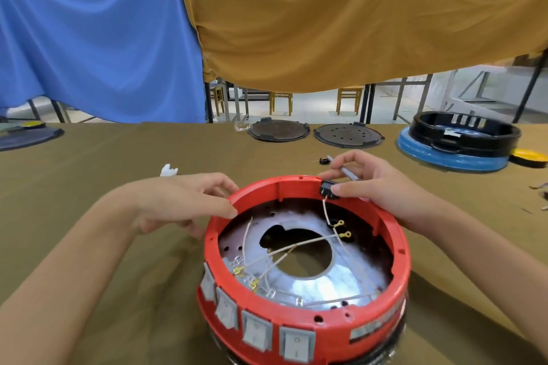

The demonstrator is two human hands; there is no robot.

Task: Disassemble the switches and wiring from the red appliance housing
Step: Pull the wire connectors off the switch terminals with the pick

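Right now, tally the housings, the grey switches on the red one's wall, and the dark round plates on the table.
Red housing: 1
Black housing on a blue base: 1
Grey switches, first, second, third, fourth: 4
Dark round plates, one, the other: 2
Total: 8

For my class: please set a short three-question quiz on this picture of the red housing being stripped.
1. True or false: the left hand rests on the rim of the red housing.
2. What does the right hand pinch at the far rim: (a) a black switch, (b) a yellow lid, (c) pliers?
3. How many grey rocker switches show along the near wall?

Key: 1 true; 2 a; 3 four.
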